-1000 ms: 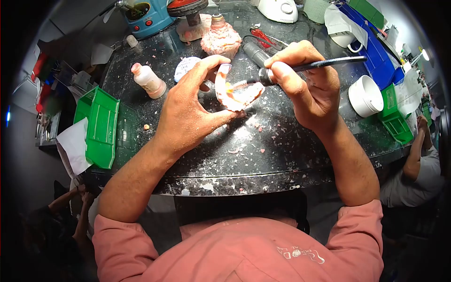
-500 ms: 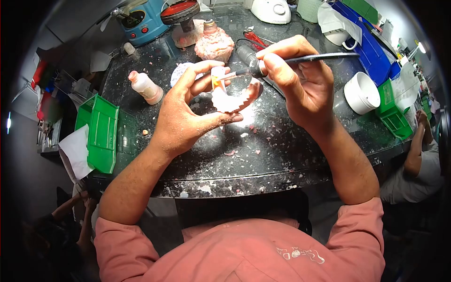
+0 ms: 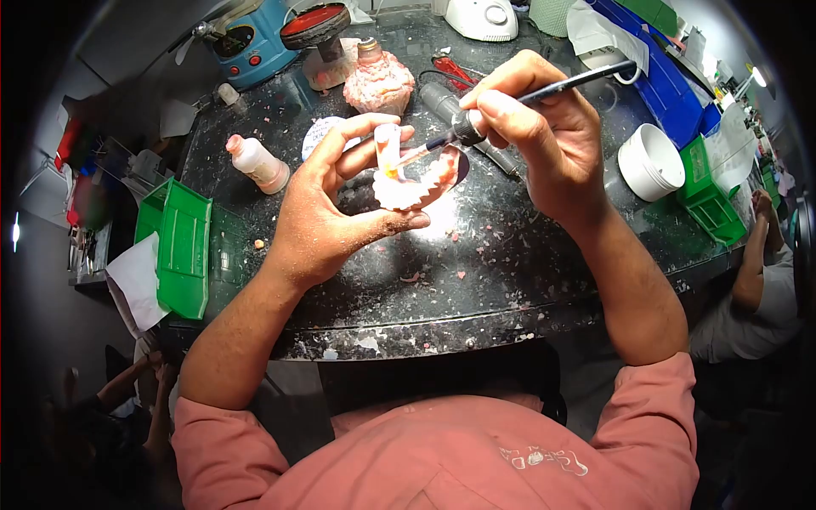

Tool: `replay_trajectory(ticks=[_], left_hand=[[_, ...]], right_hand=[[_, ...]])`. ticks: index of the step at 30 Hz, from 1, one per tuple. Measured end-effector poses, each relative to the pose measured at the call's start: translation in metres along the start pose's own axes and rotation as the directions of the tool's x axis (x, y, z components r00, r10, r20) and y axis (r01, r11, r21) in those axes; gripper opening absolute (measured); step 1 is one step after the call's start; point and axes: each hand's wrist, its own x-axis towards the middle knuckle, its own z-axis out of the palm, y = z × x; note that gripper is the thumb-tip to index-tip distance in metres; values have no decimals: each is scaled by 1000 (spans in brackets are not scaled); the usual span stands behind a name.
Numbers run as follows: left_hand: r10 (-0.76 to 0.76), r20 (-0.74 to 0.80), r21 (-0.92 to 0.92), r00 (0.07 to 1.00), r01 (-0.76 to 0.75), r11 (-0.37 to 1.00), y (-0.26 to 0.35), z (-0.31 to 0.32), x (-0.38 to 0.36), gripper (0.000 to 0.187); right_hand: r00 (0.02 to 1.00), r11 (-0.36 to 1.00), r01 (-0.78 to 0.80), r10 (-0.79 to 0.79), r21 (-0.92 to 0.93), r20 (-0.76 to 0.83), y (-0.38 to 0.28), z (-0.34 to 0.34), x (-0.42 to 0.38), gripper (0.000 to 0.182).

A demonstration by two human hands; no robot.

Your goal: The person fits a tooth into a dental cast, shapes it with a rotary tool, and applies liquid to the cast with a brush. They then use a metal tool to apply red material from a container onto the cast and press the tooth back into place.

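Note:
Between the thumb and fingers of my left hand (image 3: 327, 204) is a horseshoe-shaped pink and white dental piece (image 3: 404, 194), held over the dark table. My right hand (image 3: 544, 140) grips a black pen-like tool (image 3: 463, 129) in a pinch. The tool's thin tip points left and reaches the inner side of the dental piece, near a small orange spot; whether it touches cannot be told. A dark cable or handle end rises from the right hand toward the upper right.
The speckled black table (image 3: 374, 319) holds a pink-white bottle (image 3: 257, 164), a lumpy pink burner (image 3: 379, 81), a white tub (image 3: 651, 163), a green bin (image 3: 184, 246) at left and another green bin (image 3: 711, 195) at right. Other people sit at both sides.
The dental piece has shifted slightly left and down and is turned a little in my left hand. The tool's rear part now slants upward more steeply.

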Motion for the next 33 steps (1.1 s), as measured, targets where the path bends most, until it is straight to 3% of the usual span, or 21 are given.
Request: replay_trajectory(ticks=[4,6,8,10,12,14,17,21,23,25,33], left_hand=[[57,24,48,998,-58,997,-4,-3,0,84],[43,5,-19,999,-43,999,-3,-3,0,84],[37,1,-25,999,-37,999,-1,-2,0,82],[29,-1,-31,1000,-29,999,0,-2,0,81],[107,33,114,994,-110,987,0,-2,-1,78],[52,19,49,998,-53,997,0,-1,-1,77],[-12,6,-39,1000,13,999,0,-1,-1,76],[-42,17,-88,999,43,995,3,0,-1,75],[-49,18,-108,999,50,993,1,-2,-1,74],[-57,18,-125,998,58,990,1,-3,-1,73],[-32,11,-103,999,33,994,2,-3,-1,73]], right_hand=[[1000,998,-22,22,55,4,4,0,0,12],[999,998,-32,32,46,7,4,0,-1,12],[993,988,81,-91,-130,-77,3,3,-2,13],[995,993,89,-93,-80,-48,2,4,-2,11],[995,995,95,-95,-28,-19,2,6,-1,10],[975,948,205,-219,-244,-33,3,7,0,10],[942,899,326,-335,-292,22,1,7,2,10],[989,967,141,-145,-213,-1,2,0,-1,11],[985,951,165,-173,-263,-8,0,0,0,12],[979,963,203,-204,-179,12,-2,2,1,12],[984,977,141,-156,-161,-87,1,0,-1,10]])
